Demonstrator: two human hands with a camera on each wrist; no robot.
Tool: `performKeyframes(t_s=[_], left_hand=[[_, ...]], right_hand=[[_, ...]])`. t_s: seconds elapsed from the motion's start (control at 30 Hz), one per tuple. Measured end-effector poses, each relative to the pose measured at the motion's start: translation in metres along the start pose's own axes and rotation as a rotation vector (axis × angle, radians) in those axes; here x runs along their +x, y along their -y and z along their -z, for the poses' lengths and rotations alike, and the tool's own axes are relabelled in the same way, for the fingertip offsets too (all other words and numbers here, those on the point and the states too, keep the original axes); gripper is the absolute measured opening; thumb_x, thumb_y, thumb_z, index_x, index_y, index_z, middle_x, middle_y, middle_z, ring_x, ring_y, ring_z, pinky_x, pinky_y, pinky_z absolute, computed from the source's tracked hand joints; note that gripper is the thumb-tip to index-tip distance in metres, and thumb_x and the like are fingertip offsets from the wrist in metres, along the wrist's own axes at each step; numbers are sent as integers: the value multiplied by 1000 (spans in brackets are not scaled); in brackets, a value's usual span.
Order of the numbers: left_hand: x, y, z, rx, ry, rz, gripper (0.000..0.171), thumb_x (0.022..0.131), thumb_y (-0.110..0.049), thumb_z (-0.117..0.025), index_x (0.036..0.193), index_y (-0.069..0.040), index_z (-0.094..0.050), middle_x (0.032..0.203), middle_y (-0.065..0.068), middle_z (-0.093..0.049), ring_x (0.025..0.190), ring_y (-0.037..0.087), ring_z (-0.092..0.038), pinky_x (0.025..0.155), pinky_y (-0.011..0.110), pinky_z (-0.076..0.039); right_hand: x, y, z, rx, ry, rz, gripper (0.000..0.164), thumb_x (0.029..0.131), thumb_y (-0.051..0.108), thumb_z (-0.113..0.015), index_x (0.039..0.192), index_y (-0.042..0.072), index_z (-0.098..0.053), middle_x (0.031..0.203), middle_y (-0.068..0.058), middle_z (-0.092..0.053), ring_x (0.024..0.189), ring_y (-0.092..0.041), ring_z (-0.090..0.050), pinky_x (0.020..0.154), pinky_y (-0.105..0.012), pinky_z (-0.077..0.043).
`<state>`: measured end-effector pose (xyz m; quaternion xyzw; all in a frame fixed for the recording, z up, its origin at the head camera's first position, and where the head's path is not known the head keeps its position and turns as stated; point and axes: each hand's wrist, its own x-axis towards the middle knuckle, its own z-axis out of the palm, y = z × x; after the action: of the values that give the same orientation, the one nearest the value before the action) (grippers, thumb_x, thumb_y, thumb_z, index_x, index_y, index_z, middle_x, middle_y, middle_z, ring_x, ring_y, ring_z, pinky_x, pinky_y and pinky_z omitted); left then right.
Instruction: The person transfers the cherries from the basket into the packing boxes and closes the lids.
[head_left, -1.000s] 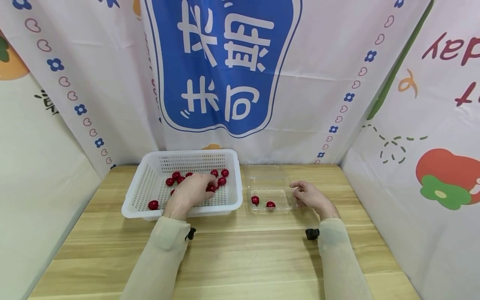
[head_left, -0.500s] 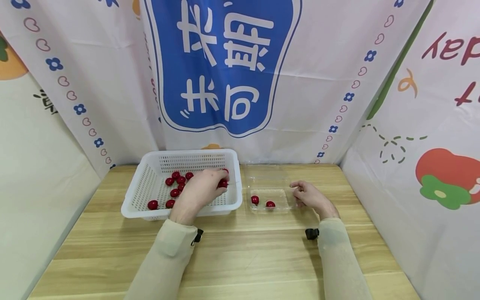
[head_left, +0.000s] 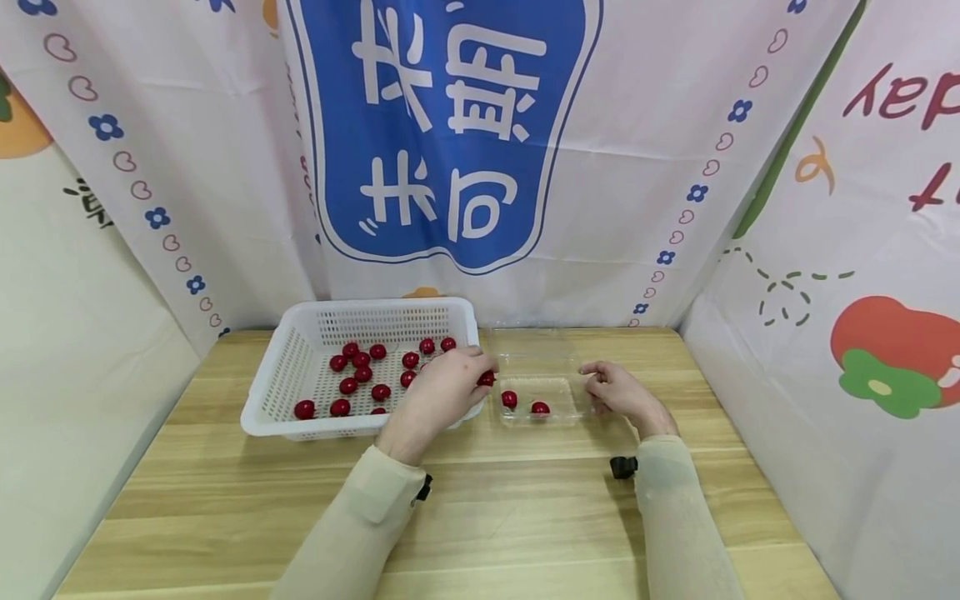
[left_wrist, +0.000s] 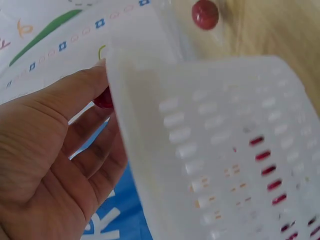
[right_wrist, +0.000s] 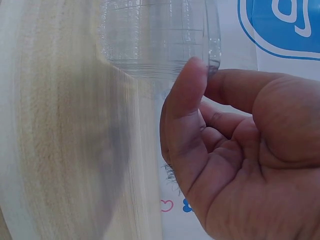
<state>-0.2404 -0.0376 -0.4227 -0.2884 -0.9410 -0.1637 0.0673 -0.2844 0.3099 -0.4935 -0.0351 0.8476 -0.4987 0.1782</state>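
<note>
My left hand is over the right rim of the white plastic basket, pinching a red cherry between thumb and fingers. In the left wrist view the basket wall partly hides that cherry, and a thin green stem shows above it. Several more cherries lie scattered in the basket. To its right stands a clear plastic box with two cherries inside. My right hand pinches the right edge of this box between thumb and index finger, as the right wrist view shows.
Basket and box stand side by side toward the back of the wooden table. A printed cloth hangs right behind them, and more cloth walls rise at both sides. The clear lid stands raised at the box's back.
My left hand has picked a cherry from the basket's right part and carried it right, over the rim to the box's side. The right hand has stayed at the box.
</note>
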Motion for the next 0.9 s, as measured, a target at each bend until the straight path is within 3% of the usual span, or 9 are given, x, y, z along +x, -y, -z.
performKeyframes(t_s=[0.23,0.63,0.9], left_hand=[[10,-14,-15,8,38,-34,28,106,-17,-89,133,-12,-80,126,6,-84,117,29,-83,105,47,-71],[24,-25,-38,59,11,-96,14,108,-19,-88,120,-15,-82,115,2,-83,106,24,-82,94,42,-72],[31,-29,-48,123,41,-90,19,107,-21,-88,124,-16,-83,117,2,-84,105,23,-81,91,40,-72]], right_hand=[[-3,2,0,-7,-4,-6,47,124,7,-47,167,-14,-44,96,-9,-62,74,-15,-59,68,-30,-60],[0,0,2,-15,2,11,49,125,8,-47,167,-15,-42,92,-5,-62,74,-15,-59,68,-31,-60],[-1,3,1,-8,3,-6,50,125,11,-48,168,-14,-43,91,-3,-58,75,-15,-58,68,-31,-59]])
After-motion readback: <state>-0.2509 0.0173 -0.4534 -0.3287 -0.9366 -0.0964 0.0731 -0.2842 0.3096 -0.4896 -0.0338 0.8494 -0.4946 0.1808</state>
